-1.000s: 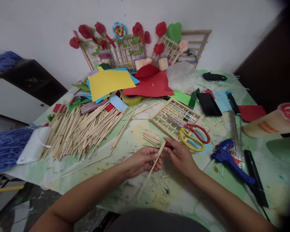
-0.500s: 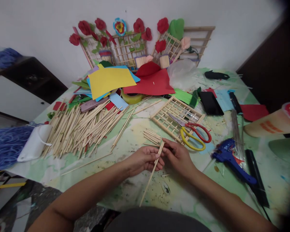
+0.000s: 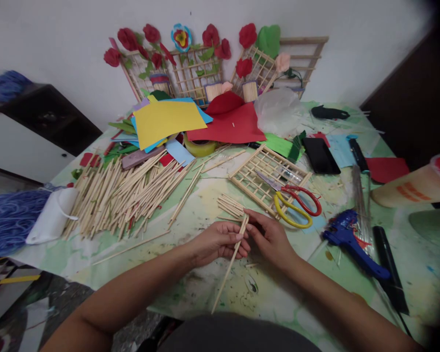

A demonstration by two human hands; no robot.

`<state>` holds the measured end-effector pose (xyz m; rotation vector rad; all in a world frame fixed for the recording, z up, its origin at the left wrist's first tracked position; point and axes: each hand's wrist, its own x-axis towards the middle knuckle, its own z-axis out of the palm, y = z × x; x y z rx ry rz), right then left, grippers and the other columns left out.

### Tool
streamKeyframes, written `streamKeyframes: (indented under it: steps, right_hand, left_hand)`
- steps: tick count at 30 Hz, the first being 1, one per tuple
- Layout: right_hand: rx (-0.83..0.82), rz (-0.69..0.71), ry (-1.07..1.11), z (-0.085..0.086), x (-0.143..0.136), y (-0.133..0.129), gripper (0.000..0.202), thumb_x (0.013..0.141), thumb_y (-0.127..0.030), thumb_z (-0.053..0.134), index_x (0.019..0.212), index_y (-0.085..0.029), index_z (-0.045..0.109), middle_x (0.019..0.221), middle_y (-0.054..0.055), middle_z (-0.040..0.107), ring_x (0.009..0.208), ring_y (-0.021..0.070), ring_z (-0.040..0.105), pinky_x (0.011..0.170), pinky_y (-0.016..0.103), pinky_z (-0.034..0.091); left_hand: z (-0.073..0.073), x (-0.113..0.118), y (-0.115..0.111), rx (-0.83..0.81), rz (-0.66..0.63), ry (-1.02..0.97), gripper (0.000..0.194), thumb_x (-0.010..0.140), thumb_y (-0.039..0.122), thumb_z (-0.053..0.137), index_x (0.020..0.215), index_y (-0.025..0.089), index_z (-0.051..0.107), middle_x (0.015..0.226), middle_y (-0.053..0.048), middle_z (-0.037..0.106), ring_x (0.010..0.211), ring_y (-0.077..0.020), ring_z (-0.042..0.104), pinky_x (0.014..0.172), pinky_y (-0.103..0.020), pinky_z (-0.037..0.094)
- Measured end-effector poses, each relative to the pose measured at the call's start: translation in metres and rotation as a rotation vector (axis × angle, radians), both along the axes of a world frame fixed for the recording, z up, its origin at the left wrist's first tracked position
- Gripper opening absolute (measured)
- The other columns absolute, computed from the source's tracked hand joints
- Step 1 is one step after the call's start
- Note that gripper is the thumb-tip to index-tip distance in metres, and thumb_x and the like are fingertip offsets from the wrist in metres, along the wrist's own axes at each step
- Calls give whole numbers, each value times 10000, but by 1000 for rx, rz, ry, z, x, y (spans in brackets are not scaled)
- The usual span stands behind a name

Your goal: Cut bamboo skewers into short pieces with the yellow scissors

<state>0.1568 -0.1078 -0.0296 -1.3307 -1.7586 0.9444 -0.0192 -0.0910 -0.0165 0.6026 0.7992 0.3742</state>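
My left hand (image 3: 222,240) is closed with thumb and fingers around a long thin wooden stick (image 3: 225,281), which slants down toward my body. A shorter stick (image 3: 245,224) lies against its upper end. My right hand (image 3: 269,237) is closed too, its thumb and fingertips at the upper end of the two sticks. Just beyond the fingers, a small bundle of short cut sticks (image 3: 230,205) rests on the table. Scissors (image 3: 284,193) with one red and one yellow handle lie across a wooden lattice (image 3: 254,171) ahead of my right hand.
A big heap of sticks (image 3: 124,195) spreads at left, beside blue yarn (image 3: 12,220). Coloured sheets (image 3: 168,122) and tape (image 3: 200,147) lie behind. On the right are a blue glue gun (image 3: 355,244), a phone (image 3: 320,155) and a drink cup (image 3: 414,183). Lattices with paper flowers (image 3: 198,68) lean against the wall.
The right fingertips have shifted very slightly left at the upper end of the sticks. Both hands otherwise keep their hold, and the camera view has moved a little.
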Motion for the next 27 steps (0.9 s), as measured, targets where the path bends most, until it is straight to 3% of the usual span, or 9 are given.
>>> streamKeyframes:
  steps: [9,13,18,23,27]
  right_hand:
    - [-20,21,8,1,-2,-1,373,845,-234,468,1212,-212,527,957,63,678,851,187,616,786,358,476]
    - [-58,6,94,4,-4,-4,373,857,-259,466,1225,-200,444,932,59,659,829,173,609,769,337,473]
    - [-100,-6,148,9,-9,-6,193,861,-315,471,1006,-195,510,862,42,617,755,154,570,674,278,456]
    - [-194,126,160,13,-19,-7,229,860,-328,458,728,-176,566,649,-4,551,605,123,471,561,244,379]
    - [-313,102,251,10,-26,-8,304,823,-355,490,582,-172,512,531,-30,453,520,98,394,503,234,317]
  left_hand:
    - [-1,1,-1,15,16,-2,246,709,297,701,844,107,622,730,-67,676,595,-101,629,607,-212,482]
    - [-2,0,4,86,175,-22,222,735,279,677,863,108,617,776,-76,684,678,-119,639,679,-238,487]
    - [4,-2,11,196,446,-38,173,741,261,671,816,123,600,816,-57,689,768,-115,622,780,-240,451]
    - [3,3,4,243,422,-45,205,729,279,681,843,128,602,807,-61,690,786,-137,619,819,-266,421]
    - [-2,8,-3,270,401,-28,221,736,309,672,854,138,597,843,-70,689,800,-149,616,798,-274,425]
